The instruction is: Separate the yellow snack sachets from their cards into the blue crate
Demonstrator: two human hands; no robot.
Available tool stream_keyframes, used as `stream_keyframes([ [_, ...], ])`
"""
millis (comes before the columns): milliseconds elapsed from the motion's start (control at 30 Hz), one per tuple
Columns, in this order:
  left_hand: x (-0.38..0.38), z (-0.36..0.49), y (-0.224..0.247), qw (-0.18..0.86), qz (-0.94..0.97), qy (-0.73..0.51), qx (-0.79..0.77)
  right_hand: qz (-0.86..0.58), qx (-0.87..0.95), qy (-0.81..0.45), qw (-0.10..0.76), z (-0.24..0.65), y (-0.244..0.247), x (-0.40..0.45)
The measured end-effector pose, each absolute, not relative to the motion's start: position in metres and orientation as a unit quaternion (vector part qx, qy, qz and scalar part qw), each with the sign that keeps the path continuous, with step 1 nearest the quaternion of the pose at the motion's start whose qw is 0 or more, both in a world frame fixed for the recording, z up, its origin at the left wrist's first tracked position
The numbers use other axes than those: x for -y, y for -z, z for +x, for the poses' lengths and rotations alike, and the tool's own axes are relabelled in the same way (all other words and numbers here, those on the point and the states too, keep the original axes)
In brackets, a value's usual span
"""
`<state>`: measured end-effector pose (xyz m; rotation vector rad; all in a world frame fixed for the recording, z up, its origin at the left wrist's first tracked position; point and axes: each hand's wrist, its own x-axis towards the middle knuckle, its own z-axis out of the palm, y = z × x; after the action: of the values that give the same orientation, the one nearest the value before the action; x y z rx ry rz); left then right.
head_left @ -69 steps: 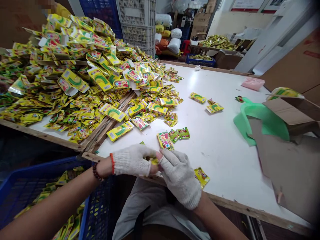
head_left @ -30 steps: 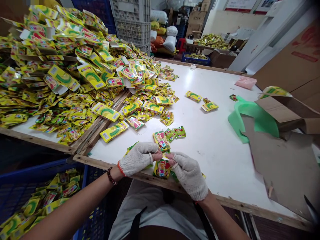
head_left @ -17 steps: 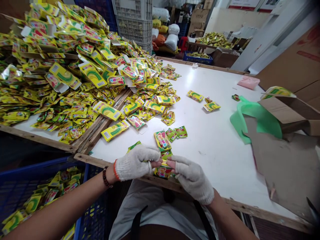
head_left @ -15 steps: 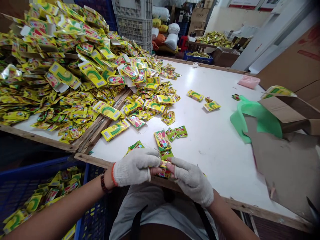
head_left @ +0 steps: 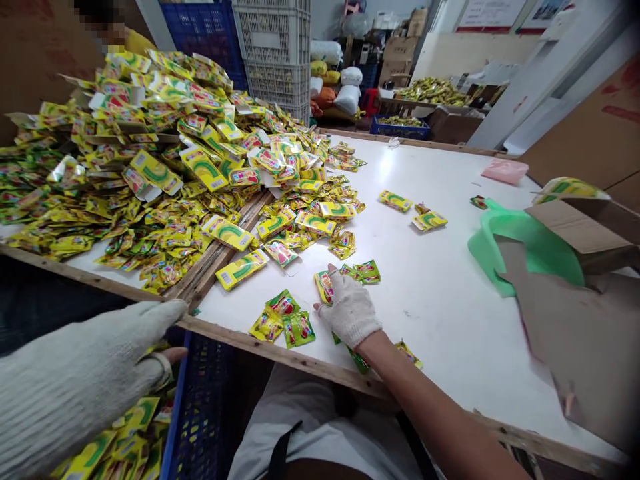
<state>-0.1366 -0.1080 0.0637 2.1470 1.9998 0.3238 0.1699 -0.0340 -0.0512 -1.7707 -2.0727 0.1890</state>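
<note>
My right hand (head_left: 350, 308), in a white knit glove with bare fingertips, reaches over the white table. Its thumb and fingers are around a small yellow candy box (head_left: 324, 287), partly hidden under the hand. My left hand (head_left: 105, 367), gloved the same way, is over the blue crate (head_left: 173, 427) at lower left. Its fingers are stretched out and the thumb stands apart; a bit of yellow shows between them, apparently from the crate's contents. Green sachets (head_left: 299, 329) and a yellow sachet (head_left: 267, 325) lie left of my right hand. More green sachets (head_left: 367, 271) lie just beyond it.
A large heap of yellow boxes and sachets (head_left: 165, 153) covers the left table, spilling over the wooden edge strip (head_left: 200, 283). On the right are a green plastic scoop (head_left: 530, 247), cardboard (head_left: 575, 353) and a pink bag (head_left: 505, 170). Stacked grey crates (head_left: 280, 60) stand behind.
My hands were together at the table's front edge around a small yellow box. Now the left has swung left over the crate, and the right has moved forward onto another box.
</note>
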Motion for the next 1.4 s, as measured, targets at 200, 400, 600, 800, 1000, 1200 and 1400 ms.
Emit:
stream_keyframes([
  [200,0.081,-0.038,-0.011,0.334,0.655,-0.275,-0.619,-0.607,0.731,-0.059,0.306,0.168,0.045,0.058],
  [400,0.060,0.046,0.042,0.554,0.500,-0.471,-0.471,-0.581,0.689,-0.118,0.416,0.175,0.047,0.106],
  [600,0.068,0.032,0.044,0.569,0.596,-0.379,-0.421,-0.546,0.600,-0.338,0.477,0.206,0.058,0.110],
  [800,0.066,0.030,0.037,0.553,0.620,-0.350,-0.433,-0.523,0.665,-0.298,0.443,0.217,0.052,0.104],
  [1000,0.058,0.031,0.035,0.604,0.612,-0.341,-0.379,-0.560,0.589,-0.387,0.436,0.212,0.044,0.098],
  [1200,0.052,0.024,0.015,0.517,0.707,-0.266,-0.403,-0.539,0.681,-0.291,0.401,0.208,0.034,0.099],
  [1400,0.035,0.021,-0.001,0.559,0.704,-0.172,-0.404,-0.588,0.634,-0.350,0.359,0.208,0.023,0.096],
])
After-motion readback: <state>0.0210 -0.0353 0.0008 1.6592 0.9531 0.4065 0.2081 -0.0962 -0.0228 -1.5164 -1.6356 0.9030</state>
